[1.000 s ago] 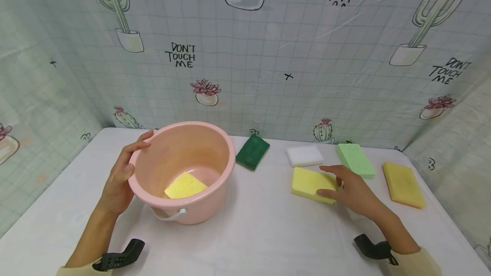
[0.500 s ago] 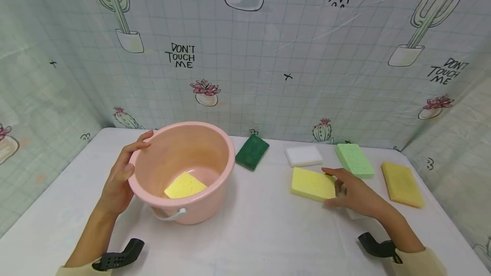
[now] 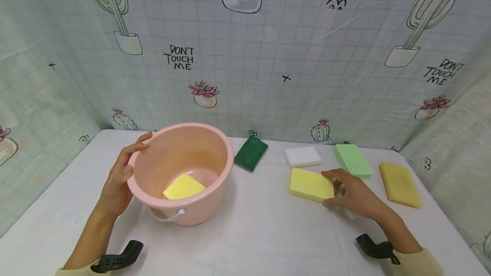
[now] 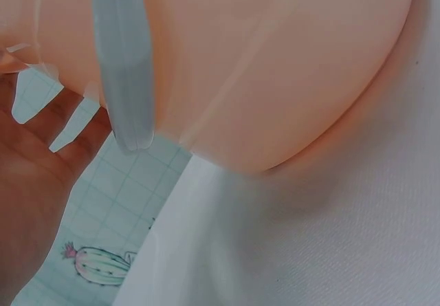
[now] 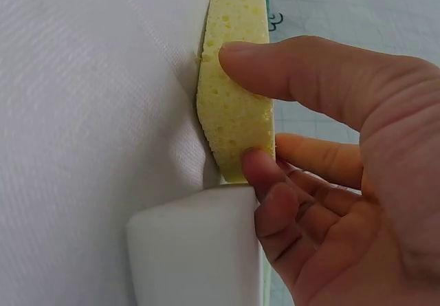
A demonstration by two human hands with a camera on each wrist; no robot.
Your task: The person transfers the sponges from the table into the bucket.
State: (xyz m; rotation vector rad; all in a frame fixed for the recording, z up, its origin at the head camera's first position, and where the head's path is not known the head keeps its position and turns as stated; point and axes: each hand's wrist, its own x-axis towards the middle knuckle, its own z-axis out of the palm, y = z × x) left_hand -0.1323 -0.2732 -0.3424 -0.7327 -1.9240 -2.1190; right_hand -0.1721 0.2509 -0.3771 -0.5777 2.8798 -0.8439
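A pink bucket [image 3: 184,139] with a pale handle [image 4: 127,65] stands on the left, and one yellow sponge [image 3: 184,186] lies inside it. My left hand [image 3: 118,180] grips its left rim, fingers curled over the edge. In the left wrist view, the bucket's outer wall fills the top. Right of centre lies a second yellow sponge [image 3: 311,184]. My right hand [image 3: 353,193] pinches the right end of it, thumb on the near side and index finger at the far corner. Below this hand, partly hidden in the head view, is a white block [image 5: 196,251] close to its fingers.
A dark green scouring pad [image 3: 251,153] lies right of the bucket. Behind the second yellow sponge is a white sponge [image 3: 302,156]. A light green sponge [image 3: 353,161] and a darker yellow sponge [image 3: 400,184] lie farther right. A patterned cloth backdrop [image 3: 245,54] encloses the white table [image 3: 249,242].
My right hand has shifted slightly right, its thumb sliding from the sponge's near side to its right corner. Part of the white block now shows beneath it. The left hand keeps its grip.
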